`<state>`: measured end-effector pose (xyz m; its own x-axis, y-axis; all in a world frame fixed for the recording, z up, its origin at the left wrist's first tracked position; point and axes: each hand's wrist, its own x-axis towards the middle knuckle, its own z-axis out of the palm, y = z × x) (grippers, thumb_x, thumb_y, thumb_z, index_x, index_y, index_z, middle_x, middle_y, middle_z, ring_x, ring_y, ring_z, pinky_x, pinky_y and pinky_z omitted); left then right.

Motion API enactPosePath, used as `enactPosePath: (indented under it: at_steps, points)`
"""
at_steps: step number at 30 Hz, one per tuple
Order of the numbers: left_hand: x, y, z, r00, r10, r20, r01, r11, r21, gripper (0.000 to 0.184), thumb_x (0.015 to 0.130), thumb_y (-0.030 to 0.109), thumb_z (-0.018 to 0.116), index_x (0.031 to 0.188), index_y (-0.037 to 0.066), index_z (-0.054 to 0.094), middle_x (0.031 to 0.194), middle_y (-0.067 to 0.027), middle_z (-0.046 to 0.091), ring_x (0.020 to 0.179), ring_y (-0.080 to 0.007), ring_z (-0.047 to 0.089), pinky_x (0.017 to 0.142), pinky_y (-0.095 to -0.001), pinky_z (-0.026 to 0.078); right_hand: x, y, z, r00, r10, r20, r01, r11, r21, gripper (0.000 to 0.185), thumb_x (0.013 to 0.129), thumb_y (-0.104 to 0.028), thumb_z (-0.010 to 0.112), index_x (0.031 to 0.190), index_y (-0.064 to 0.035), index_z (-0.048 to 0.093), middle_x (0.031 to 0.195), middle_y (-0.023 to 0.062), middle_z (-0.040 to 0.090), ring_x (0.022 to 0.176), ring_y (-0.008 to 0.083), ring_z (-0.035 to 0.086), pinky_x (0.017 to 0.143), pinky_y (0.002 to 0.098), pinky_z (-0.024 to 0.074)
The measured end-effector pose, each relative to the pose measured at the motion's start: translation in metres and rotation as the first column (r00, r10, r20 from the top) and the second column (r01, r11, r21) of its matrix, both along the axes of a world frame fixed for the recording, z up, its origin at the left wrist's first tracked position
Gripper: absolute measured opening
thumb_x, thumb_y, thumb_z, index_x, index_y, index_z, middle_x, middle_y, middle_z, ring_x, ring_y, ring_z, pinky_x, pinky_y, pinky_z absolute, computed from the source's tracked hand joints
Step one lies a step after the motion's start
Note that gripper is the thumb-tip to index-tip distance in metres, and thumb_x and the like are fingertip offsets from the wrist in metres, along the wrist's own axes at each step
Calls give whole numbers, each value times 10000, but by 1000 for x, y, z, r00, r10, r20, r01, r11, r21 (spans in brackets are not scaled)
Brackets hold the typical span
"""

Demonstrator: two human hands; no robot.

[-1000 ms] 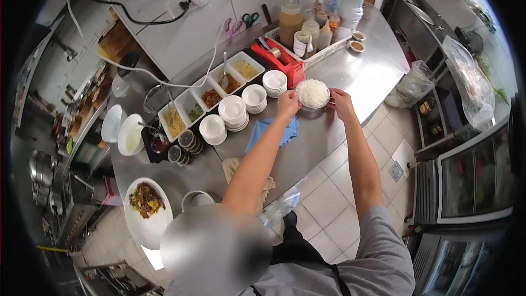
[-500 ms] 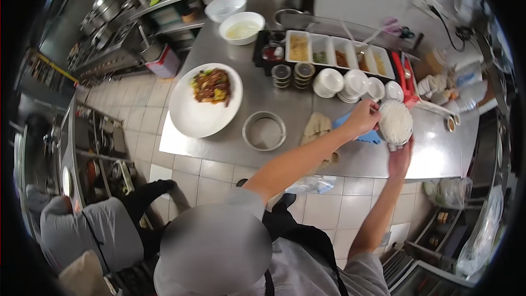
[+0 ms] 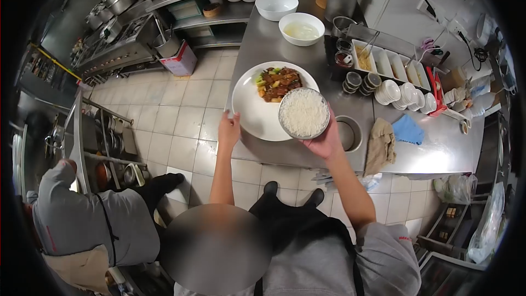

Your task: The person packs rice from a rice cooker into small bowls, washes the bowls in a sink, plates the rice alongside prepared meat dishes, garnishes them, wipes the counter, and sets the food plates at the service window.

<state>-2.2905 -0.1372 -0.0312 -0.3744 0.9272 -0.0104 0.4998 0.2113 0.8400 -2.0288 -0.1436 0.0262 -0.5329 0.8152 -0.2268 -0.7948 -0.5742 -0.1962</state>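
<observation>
My right hand (image 3: 324, 138) is wrapped round the underside of a metal bowl heaped with white rice (image 3: 304, 113), held over the right edge of a large white plate (image 3: 252, 111). Brown saucy meat with green vegetables (image 3: 279, 84) lies on the plate's upper part. At the plate's lower left rim is my left hand (image 3: 229, 126), its thumb and fingers on the rim. An empty metal ring or pot (image 3: 348, 134) stands on the counter just right of the rice bowl.
Two white bowls (image 3: 276, 6) stand at the counter's far end. Topping trays (image 3: 386, 64), stacked small dishes (image 3: 388, 92), a beige cloth (image 3: 380, 147) and a blue cloth (image 3: 408, 130) are to the right. A co-worker (image 3: 101, 219) in grey is at the lower left.
The rice bowl has moved left from the counter's right side to the plate, now in my right hand alone. My left hand has left the bowl and reached the plate's rim. The view has turned left.
</observation>
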Motion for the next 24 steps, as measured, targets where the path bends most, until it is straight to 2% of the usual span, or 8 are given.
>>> enactPosePath:
  at_steps: [2, 12, 13, 16, 18, 20, 22, 24]
  points:
    - [-11, 10, -10, 919, -148, 367, 191, 978, -85, 333, 891, 214, 456, 1059, -74, 463, 781, -95, 566, 643, -145, 561, 535, -264, 474, -12, 15, -2, 995, 3, 104, -4, 1000, 13, 520, 849, -500, 399, 1219, -138, 447, 1228, 62, 474, 1114, 255, 471, 915, 448, 397]
    - [15, -31, -3, 744, -153, 650, 233, 972, -37, 191, 855, 78, 457, 952, -66, 377, 805, -130, 542, 602, -159, 573, 521, -259, 477, -18, 25, 1, 774, -80, 628, 87, 996, 19, 480, 837, -453, 475, 1194, -132, 482, 1201, 65, 503, 1083, 213, 494, 902, 409, 400]
    - [16, -31, -6, 734, -155, 662, 230, 973, -27, 196, 853, 76, 459, 956, -65, 372, 811, -132, 541, 601, -159, 573, 520, -261, 477, -18, 25, 1, 706, -73, 705, 72, 997, 31, 489, 827, -450, 500, 1196, -129, 481, 1194, 76, 508, 1073, 206, 502, 892, 406, 406]
    - [19, -29, -10, 729, -156, 667, 196, 980, 15, 178, 852, 78, 462, 924, -48, 360, 780, -121, 545, 554, -153, 567, 493, -253, 474, -48, 18, 12, -64, -52, 997, -257, 966, 34, 574, 763, -432, 601, 1227, -128, 453, 1202, 147, 480, 1069, 255, 491, 893, 412, 388]
    - [20, -32, -12, 736, -153, 659, 204, 979, -2, 176, 851, 80, 468, 918, -41, 359, 781, -126, 542, 584, -163, 573, 506, -260, 472, -72, 11, -36, -514, -777, 364, -635, 630, 448, 612, 697, -427, 663, 1195, -117, 488, 1208, 208, 439, 1086, 318, 448, 908, 420, 352]
    - [16, -33, -11, 749, -151, 645, 244, 968, -56, 193, 848, 80, 478, 943, -45, 365, 819, -149, 531, 691, -189, 590, 558, -284, 473, -93, 0, -37, -584, -747, 319, -613, 663, 431, 616, 660, -433, 678, 1159, -110, 516, 1218, 204, 422, 1108, 342, 412, 924, 419, 329]
    - [18, -35, 8, 952, -207, 224, 190, 977, 95, 234, 818, 48, 490, 1012, -36, 390, 932, -163, 517, 880, -228, 546, 687, -336, 441, -97, -2, -24, -614, -750, 247, -621, 652, 436, 588, 634, -394, 693, 1116, -99, 535, 1196, 188, 427, 1102, 346, 405, 927, 417, 319]
    - [20, -33, 30, 957, -252, -147, 278, 940, 199, 308, 782, 26, 496, 1077, -8, 413, 1044, -153, 492, 1038, -253, 471, 798, -380, 384, -90, -7, -8, -614, -769, 176, -650, 620, 440, 528, 618, -311, 706, 1066, -82, 547, 1142, 159, 454, 1067, 331, 425, 916, 415, 322]
